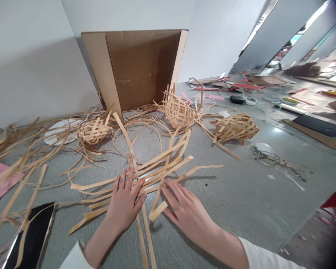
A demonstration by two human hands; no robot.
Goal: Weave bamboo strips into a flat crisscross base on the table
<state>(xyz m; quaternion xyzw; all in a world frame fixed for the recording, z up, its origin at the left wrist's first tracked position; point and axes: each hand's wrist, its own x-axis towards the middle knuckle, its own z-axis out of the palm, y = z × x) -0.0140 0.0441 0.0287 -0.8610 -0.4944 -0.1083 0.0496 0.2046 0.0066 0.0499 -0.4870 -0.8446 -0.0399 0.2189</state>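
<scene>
I have the left hand (pixel 124 205) flat over the crossed strips (pixel 162 172), its grip released and its fingers spread. These strips lie on the counter (pixel 235 201), under and between both hands. The right hand (pixel 184 209) touches their right side with bent fingers; whether its grip pinches one, I cannot tell. Farther away I see three woven baskets (pixel 235 127) and a cardboard box (pixel 148 71); glasses (pixel 277 161) rest at the right.
</scene>
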